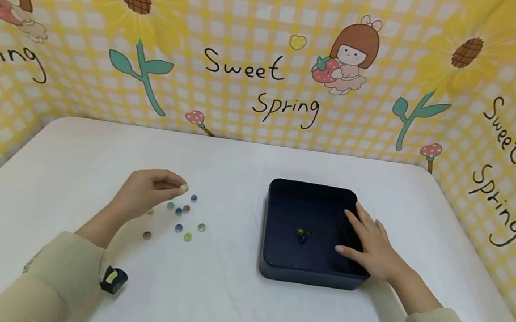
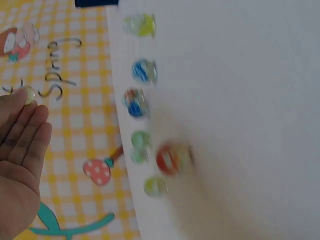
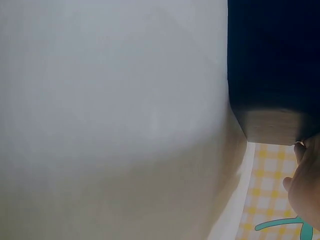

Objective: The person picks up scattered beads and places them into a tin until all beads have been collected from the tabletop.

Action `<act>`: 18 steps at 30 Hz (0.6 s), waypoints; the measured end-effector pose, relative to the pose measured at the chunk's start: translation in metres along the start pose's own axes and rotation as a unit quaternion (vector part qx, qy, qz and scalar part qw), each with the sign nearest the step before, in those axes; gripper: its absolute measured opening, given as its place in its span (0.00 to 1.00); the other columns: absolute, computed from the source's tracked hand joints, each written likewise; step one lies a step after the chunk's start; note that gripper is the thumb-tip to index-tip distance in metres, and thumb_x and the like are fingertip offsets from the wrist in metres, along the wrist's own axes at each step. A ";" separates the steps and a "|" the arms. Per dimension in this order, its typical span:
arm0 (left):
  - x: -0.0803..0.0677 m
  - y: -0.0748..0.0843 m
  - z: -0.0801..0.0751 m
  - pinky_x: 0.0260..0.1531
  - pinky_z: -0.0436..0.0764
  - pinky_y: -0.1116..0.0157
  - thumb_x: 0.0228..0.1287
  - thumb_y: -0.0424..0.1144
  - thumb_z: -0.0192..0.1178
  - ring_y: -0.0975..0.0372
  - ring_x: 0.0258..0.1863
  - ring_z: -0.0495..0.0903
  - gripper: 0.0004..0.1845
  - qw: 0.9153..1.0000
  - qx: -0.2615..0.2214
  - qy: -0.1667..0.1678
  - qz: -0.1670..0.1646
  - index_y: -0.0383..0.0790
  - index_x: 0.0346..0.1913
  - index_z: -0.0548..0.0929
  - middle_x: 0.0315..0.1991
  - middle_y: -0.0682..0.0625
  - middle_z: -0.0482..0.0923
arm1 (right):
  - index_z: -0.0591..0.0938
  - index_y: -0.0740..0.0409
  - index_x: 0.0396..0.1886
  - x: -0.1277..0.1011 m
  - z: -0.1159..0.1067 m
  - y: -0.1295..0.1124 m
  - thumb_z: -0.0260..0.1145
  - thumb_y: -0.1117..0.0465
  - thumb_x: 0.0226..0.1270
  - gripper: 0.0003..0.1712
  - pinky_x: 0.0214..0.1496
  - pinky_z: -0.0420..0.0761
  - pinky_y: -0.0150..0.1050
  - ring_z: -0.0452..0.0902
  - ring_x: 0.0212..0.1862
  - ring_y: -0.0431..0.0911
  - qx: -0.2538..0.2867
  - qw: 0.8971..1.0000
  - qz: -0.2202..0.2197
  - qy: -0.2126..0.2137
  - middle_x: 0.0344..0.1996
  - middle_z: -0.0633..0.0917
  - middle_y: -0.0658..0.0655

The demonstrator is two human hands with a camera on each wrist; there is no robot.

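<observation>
My left hand [image 1: 148, 193] pinches a pale yellow-green marble [image 1: 184, 187] between thumb and fingertips, above the left part of the table. That marble [image 2: 29, 95] also shows at the fingertips in the left wrist view. Below and beside the hand lie several loose glass marbles, among them a blue one [image 1: 194, 198], a yellow-green one [image 1: 187, 237] and a brownish one [image 1: 147, 235]. A dark navy box [image 1: 310, 277], open at the top, holds a few marbles [image 1: 303, 239] on its floor. My right hand [image 1: 374, 248] rests on the box's right rim with fingers spread.
The white table [image 1: 211, 308] carries the box right of centre and the marbles to its left. A yellow checked cloth [image 1: 263, 12] with flowers and lettering stands around the back and sides. A small black wrist camera [image 1: 114, 280] sits at the left cuff.
</observation>
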State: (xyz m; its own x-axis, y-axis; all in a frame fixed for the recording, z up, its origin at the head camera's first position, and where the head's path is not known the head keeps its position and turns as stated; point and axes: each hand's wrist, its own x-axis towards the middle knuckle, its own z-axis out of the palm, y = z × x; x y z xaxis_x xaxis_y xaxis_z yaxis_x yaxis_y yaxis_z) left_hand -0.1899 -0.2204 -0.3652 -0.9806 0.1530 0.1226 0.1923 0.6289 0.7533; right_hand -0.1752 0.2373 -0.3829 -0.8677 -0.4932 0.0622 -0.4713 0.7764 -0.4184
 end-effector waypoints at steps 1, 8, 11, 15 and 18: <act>-0.004 0.018 0.001 0.30 0.78 0.64 0.54 0.46 0.58 0.59 0.36 0.78 0.15 1.000 -0.013 -0.014 -0.001 0.40 0.40 0.79 0.36 0.48 0.79 | 0.49 0.63 0.65 0.000 0.000 0.000 0.57 0.44 0.57 0.45 0.59 0.36 0.58 0.36 0.64 0.59 0.000 1.000 0.000 0.000 0.65 0.40 0.64; 0.006 0.049 0.032 0.30 0.77 0.66 0.55 0.39 0.59 0.60 0.35 0.78 0.10 0.998 -0.044 -0.036 0.040 0.38 0.38 0.80 0.35 0.48 0.79 | 0.48 0.63 0.66 -0.001 0.001 0.001 0.57 0.44 0.58 0.45 0.59 0.35 0.57 0.36 0.64 0.58 0.006 1.000 0.006 0.000 0.65 0.40 0.64; 0.011 0.055 0.047 0.33 0.77 0.67 0.54 0.37 0.59 0.62 0.35 0.78 0.08 0.996 -0.056 -0.037 0.058 0.39 0.37 0.80 0.35 0.49 0.79 | 0.48 0.62 0.66 -0.001 0.001 0.002 0.56 0.45 0.58 0.45 0.60 0.35 0.57 0.36 0.64 0.58 0.008 1.000 0.007 0.000 0.65 0.40 0.64; 0.016 0.065 0.062 0.34 0.77 0.68 0.54 0.35 0.60 0.63 0.35 0.78 0.06 0.994 -0.076 -0.046 0.066 0.40 0.36 0.81 0.33 0.51 0.79 | 0.47 0.62 0.66 -0.001 0.002 0.002 0.56 0.44 0.58 0.45 0.60 0.35 0.57 0.35 0.64 0.58 0.015 1.000 0.009 -0.002 0.65 0.39 0.63; 0.019 0.074 0.072 0.34 0.77 0.69 0.53 0.35 0.60 0.64 0.35 0.78 0.06 0.993 -0.080 -0.052 0.069 0.40 0.36 0.81 0.33 0.51 0.80 | 0.47 0.62 0.66 0.000 0.002 0.002 0.56 0.45 0.58 0.45 0.60 0.34 0.57 0.35 0.65 0.57 0.018 1.000 0.009 0.000 0.65 0.39 0.62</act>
State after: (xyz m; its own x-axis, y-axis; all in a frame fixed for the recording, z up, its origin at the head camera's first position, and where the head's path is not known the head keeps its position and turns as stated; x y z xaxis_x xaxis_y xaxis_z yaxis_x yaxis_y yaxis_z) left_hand -0.1914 -0.1164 -0.3535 -0.9344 0.3129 0.1703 0.3078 0.4687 0.8280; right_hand -0.1756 0.2380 -0.3850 -0.8757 -0.4798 0.0541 -0.4500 0.7706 -0.4513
